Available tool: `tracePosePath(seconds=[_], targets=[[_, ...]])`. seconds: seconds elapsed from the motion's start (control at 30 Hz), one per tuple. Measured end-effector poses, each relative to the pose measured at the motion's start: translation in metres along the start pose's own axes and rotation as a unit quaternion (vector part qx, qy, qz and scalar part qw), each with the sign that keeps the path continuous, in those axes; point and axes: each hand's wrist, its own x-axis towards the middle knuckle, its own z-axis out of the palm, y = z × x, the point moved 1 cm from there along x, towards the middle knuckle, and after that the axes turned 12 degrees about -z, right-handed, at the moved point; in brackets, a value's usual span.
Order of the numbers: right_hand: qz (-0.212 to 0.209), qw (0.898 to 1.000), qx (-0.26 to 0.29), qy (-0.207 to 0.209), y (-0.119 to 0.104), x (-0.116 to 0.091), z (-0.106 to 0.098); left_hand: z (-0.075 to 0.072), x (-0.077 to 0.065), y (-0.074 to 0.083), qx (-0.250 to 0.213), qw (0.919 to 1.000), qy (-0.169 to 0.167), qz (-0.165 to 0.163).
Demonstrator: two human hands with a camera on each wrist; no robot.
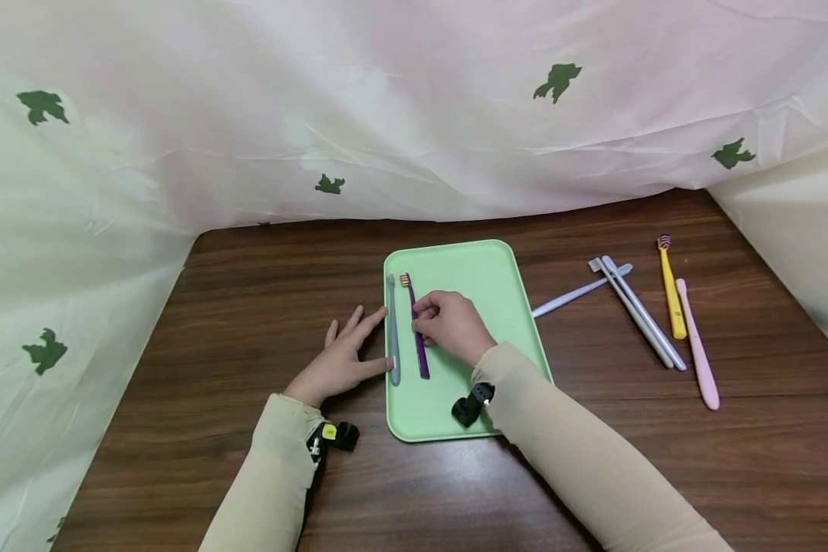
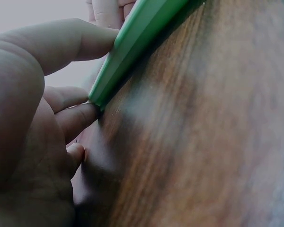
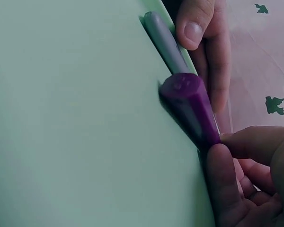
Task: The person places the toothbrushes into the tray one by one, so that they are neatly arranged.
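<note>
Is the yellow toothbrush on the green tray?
No, the slim yellow toothbrush lies on the brown wood-grain table, right of the rectangular green tray.

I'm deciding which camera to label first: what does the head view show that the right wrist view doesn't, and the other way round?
Only the head view shows the yellow toothbrush, pink toothbrush and pale blue toothbrush on the wooden table.

Only the right wrist view shows the blunt end face of the purple toothbrush.

Both show the green tray, the gray toothbrush, the left hand at the tray's edge, and the right hand pinching the purple toothbrush.
</note>
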Motion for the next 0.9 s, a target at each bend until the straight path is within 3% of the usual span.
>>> tracePosePath(seconds=[0.5, 0.9], targets=[[-0.005, 0.999, -0.030, -0.017, -0.0045, 0.0019, 0.0017, -0.0007, 0.0001, 0.0012, -0.002, 0.9999, 0.003, -0.010], [-0.035, 0.997, -0.069, -0.022, -0.0077, 0.0013, 0.0058, 0.0002, 0.0002, 0.0001, -0.002, 1.0000, 0.001, -0.008]])
